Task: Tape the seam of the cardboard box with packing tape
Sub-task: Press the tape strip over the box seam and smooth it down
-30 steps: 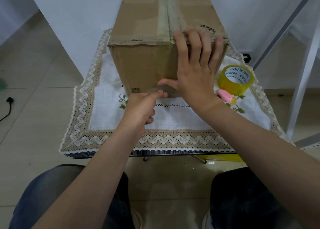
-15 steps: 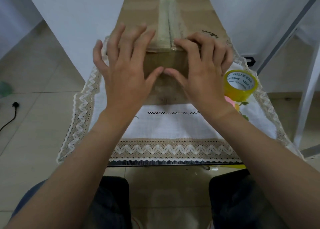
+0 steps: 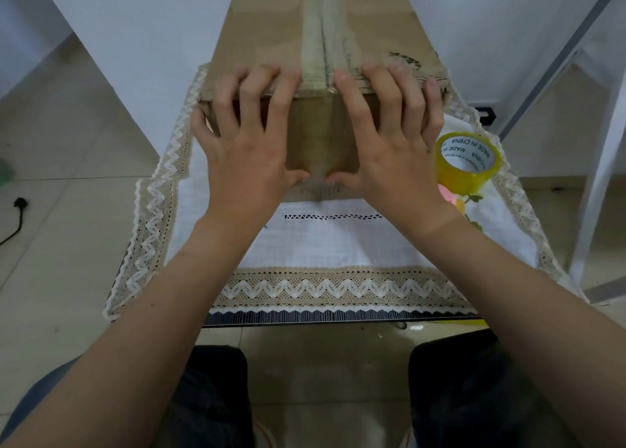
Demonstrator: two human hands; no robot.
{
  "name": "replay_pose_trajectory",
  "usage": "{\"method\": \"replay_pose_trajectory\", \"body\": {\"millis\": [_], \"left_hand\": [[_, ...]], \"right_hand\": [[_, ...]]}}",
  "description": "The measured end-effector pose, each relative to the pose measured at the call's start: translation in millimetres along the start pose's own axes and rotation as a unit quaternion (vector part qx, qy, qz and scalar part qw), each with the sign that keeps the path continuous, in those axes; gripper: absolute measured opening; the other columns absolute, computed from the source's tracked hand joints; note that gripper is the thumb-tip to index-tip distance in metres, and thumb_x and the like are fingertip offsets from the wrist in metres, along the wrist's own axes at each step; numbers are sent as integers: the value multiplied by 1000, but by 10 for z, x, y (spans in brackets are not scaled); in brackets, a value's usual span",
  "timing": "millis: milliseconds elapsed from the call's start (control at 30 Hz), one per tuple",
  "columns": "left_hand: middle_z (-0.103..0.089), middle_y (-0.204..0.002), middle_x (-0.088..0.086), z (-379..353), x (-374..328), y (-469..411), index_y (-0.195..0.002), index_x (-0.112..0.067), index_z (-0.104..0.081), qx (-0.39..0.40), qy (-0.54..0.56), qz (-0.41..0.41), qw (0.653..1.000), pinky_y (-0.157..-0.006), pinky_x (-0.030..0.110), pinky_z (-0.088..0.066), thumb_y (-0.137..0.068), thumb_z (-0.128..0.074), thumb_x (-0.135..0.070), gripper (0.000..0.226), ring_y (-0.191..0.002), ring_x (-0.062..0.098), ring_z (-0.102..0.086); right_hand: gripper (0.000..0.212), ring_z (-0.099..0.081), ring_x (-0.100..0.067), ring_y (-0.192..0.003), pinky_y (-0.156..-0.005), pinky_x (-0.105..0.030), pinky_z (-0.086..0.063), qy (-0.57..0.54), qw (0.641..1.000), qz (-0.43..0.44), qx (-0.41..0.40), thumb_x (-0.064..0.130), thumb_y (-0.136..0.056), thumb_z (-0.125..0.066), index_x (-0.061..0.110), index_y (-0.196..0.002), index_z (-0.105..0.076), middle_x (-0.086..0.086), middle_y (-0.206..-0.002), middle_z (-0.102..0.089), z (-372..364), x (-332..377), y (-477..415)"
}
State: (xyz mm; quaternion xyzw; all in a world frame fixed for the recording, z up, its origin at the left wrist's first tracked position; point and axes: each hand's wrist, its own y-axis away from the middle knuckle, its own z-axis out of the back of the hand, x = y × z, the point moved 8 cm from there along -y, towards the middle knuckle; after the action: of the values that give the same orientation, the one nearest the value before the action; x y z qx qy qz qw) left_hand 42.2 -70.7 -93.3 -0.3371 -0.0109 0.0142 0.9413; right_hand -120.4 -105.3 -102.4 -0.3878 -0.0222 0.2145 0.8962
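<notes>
On a lace-edged cloth (image 3: 149,217), the left hand (image 3: 247,149) presses open-fingered on the cardboard box's (image 3: 264,24) near end beside the taped seam (image 3: 321,41), and the right hand (image 3: 389,149) does likewise beyond it. The board looks stiff and light, best steadied at its top edge.

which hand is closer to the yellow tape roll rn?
Right. The right hand presses the near end of the cardboard box, with the tape roll just to its right. The left hand presses the same end across the seam, farther off.
</notes>
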Motion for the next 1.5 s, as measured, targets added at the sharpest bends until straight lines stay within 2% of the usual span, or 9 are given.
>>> {"method": "replay_pose_trajectory", "body": {"millis": [133,333,467,700,833,1033,1300,1400,1500], "left_hand": [[-41,-158,0,41,3,-9,-155,-31,-30,7,28,14,999,-106,59,-36,-49,-86,-70,127,-147,28,-35],[-58,-132,-15,234,48,-152,-129,-36,-63,-27,204,91,974,-105,55,-36,-92,-54,-71,51,-132,23,-44],[-63,-114,-20,292,69,-254,-110,-36,-70,-33,258,132,957,-95,50,-41,-90,-60,-67,38,-125,19,-46],[-61,-98,-23,310,170,-338,-100,-40,-76,-19,296,129,946,-91,56,-48,-84,-68,-63,29,-116,19,-50],[-61,-94,-22,334,189,-357,-106,-42,-77,1,319,103,942,-94,59,-46,-87,-70,-54,24,-114,22,-51],[-59,-91,-29,351,187,-362,-111,-48,-71,10,329,78,941,-95,60,-45,-89,-73,-45,22,-112,24,-54],[-65,-101,-23,299,186,-316,-113,-47,-71,-13,326,79,942,-94,61,-46,-88,-70,-34,28,-112,26,-53],[-68,-102,-17,283,188,-294,-111,-46,-72,-27,332,91,939,-92,62,-45,-87,-64,-25,34,-110,29,-52],[-61,-95,-18,303,142,-282,-105,-38,-77,-30,326,128,936,-93,59,-46,-88,-59,-37,26,-110,21,-48]], "right_hand": [[112,-23,-25,-143,-117,-47,-19,-41,999,-9,22,73,-60,-74,36,-156,-30,-3,-156,-42,86,-85,-46],[42,-50,-24,-115,-97,-39,-28,-197,974,-97,-54,71,-89,-60,39,-115,-71,9,-116,-60,355,-160,-274],[43,-47,-22,-110,-89,-38,-27,-216,965,-149,-24,74,-82,-64,35,-96,-75,17,-99,-46,331,-215,-439],[20,-42,-20,-110,-95,-38,-31,-320,936,-130,74,56,-82,-76,42,-97,-78,13,-96,-50,275,-313,-596],[19,-45,-23,-108,-99,-42,-37,-317,940,-103,78,50,-85,-76,42,-102,-78,10,-97,-53,315,-317,-587],[32,-41,-14,-102,-94,-47,-43,-315,935,-151,53,65,-69,-80,35,-76,-72,18,-79,-42,327,-301,-619],[70,-50,-26,-109,-87,-45,-42,-170,972,-157,40,97,-54,-59,31,-76,-52,10,-97,-47,363,-125,-655],[70,-50,-28,-108,-84,-46,-41,-164,975,-148,23,96,-56,-57,30,-77,-50,7,-98,-51,347,-78,-643],[60,-46,-22,-103,-83,-41,-37,-209,969,-128,37,83,-65,-68,26,-74,-54,15,-87,-46,322,-88,-667]]}}
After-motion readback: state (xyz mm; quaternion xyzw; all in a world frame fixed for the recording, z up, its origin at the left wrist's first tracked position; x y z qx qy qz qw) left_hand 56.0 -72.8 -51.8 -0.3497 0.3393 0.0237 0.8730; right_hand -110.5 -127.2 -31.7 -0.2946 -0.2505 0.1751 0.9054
